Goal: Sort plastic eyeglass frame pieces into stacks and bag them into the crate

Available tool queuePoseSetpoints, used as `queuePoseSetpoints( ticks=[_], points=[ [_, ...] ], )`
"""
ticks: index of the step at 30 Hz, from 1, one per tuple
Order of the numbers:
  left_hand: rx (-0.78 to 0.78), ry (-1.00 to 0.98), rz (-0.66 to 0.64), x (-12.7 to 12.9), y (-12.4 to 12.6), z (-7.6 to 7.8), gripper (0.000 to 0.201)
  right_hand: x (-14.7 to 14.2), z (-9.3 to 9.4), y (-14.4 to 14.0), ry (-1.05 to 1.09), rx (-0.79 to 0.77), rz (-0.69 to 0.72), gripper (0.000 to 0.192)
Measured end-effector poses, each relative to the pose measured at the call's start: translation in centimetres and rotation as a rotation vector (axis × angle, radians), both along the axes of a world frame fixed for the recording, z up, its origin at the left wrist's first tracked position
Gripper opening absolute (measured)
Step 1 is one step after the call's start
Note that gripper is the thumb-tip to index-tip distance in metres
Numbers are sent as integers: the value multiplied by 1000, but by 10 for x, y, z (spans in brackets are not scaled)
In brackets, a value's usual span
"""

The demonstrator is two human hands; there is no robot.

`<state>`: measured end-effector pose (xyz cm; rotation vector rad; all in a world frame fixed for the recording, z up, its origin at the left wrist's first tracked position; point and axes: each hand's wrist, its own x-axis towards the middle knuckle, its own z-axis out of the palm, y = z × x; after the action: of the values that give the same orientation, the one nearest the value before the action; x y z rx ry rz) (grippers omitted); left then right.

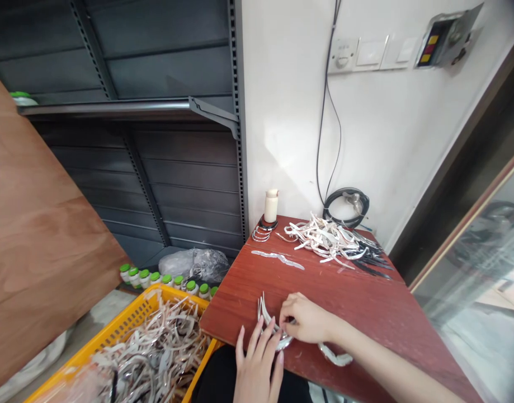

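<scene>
- My left hand [259, 358] spreads its fingers over the curved strips [285, 342] near the edge of the worktop [324, 291], probably to steady them.
- My right hand [305, 318] bends its fingers there; pinching, I can't tell.

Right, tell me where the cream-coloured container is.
In the head view, the cream-coloured container stands at the table's far left corner, near the white wall, just behind the silver loops and left of the pile of white strips.
</scene>
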<state>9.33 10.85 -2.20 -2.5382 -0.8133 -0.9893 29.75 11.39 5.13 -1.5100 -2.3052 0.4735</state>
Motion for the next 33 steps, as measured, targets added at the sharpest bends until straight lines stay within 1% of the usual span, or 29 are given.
queuePoseSetpoints(
  ticks=[3, 6, 7, 8, 9, 10, 11, 12, 15, 16, 17, 19, 21, 24, 26, 28, 30, 33],
  points=[
    [40, -14, 14, 0, 2, -4, 42, 2, 4, -4, -33, 3, 41, 13],
    [89, -14, 22, 1, 5, -11, 45, 9, 8, -1, 24, 33, 93, 14],
    [107, -12, 22, 1, 6, -13, 46, 16, 10, 2, 56, 53, 82, 16],
    [125, -11, 19, 1, 7, -15, 46, 26, 13, 5, 83, 91, 22, 18],
    [133, -13, 20, 1, 8, -16, 46, 39, 16, 10, 101, 147, -92, 18],
    [134, -14, 20, 2, 8, -17, 46, 56, 20, 15, 107, 214, -243, 18],
    [121, -17, 24, 2, 8, -18, 46, 76, 23, 20, 96, 305, -454, 16],
    [97, -23, 32, 3, 8, -19, 46, 98, 27, 25, 92, 368, -617, 18],
    [18, -68, 51, 6, 6, -24, 44, 167, 32, 35, 76, 471, -954, 35],
    [3, -84, 53, 8, 5, -27, 44, 186, 31, 37, 66, 490, -1027, 38],
    [-6, -96, 56, 9, 5, -29, 43, 203, 30, 38, 54, 500, -1071, 39],
    [-11, -103, 64, 10, 5, -33, 43, 226, 25, 39, 32, 502, -1088, 37],
    [-5, -108, 74, 11, 6, -35, 43, 236, 20, 41, 18, 496, -1052, 32],
    [14, -109, 70, 11, 8, -35, 44, 238, 14, 50, 26, 509, -991, 26],
    [21, -108, 68, 12, 9, -35, 45, 235, 13, 57, 52, 534, -972, 26],
    [20, -108, 72, 12, 9, -36, 44, 230, 17, 62, 95, 570, -967, 33],
    [17, -110, 78, 12, 9, -36, 44, 224, 25, 64, 148, 621, -980, 43],
    [7, -111, 77, 13, 8, -36, 44, 211, 46, 62, 215, 708, -1012, 56]
  ],
)
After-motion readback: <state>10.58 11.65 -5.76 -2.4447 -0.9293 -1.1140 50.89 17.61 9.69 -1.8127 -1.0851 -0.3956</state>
